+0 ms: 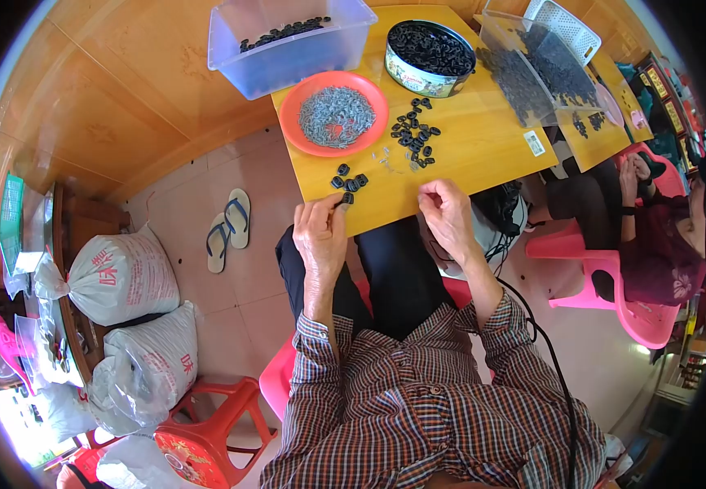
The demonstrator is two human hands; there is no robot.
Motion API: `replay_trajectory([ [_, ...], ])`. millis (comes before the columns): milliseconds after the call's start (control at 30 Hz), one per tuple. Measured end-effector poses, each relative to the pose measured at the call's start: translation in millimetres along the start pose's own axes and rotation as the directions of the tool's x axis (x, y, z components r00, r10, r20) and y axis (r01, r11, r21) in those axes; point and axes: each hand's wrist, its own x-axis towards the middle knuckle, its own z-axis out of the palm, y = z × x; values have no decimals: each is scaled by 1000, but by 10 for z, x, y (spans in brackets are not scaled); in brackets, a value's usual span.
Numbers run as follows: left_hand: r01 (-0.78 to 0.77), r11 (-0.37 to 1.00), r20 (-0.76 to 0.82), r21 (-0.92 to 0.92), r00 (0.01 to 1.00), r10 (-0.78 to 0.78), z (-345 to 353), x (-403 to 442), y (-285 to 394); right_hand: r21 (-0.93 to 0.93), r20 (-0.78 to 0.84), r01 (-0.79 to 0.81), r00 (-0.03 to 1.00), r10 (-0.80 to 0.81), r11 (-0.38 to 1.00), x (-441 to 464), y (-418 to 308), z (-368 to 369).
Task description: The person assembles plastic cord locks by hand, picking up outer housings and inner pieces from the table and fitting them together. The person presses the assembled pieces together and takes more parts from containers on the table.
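At the near left edge of the yellow table, my left hand [320,231] has its thumb and forefinger closed on a small black plastic piece [347,198]. Just beyond it lies a small group of similar black pieces [359,180]. My right hand [447,218] is over the table's front edge, thumb and forefinger pressed together; whatever is between them is too small to make out. Ahead of that hand are a loose pile of black pieces [414,130] and a few tiny silvery bits [386,159]. A red plate [291,130] holds many small grey parts [337,117].
A round tin [422,82] of black parts and a clear plastic bin [288,61] stand at the back. Another clear box [524,81] with dark parts is at the right. A seated person [655,236] is on a pink chair. Sacks [125,273] and a red stool [206,424] stand left.
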Motion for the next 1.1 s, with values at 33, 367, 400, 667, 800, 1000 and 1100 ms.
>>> replay_trajectory([
  [33,-68,990,-2,127,998,68,-3,33,-12,2,-3,-2,1000,2,1000,34,20,9],
  [367,-118,954,7,276,993,120,114,69,-140,-244,-67,-56,997,40,968,255,73,118],
  [400,-119,953,9,277,993,122,113,70,-140,-264,-74,-55,997,37,963,264,76,122],
  [667,-111,948,-68,298,988,137,141,73,-112,-222,-137,-66,990,36,973,256,259,23],
  [800,-187,927,-120,324,964,237,209,73,60,-301,-208,-40,978,-24,953,307,267,4],
  [1000,-283,942,30,183,959,282,524,22,307,-395,-144,-120,987,67,911,353,211,-28],
  [1100,-283,947,107,150,957,269,640,18,361,-387,-134,-100,990,51,916,348,257,-24],
])
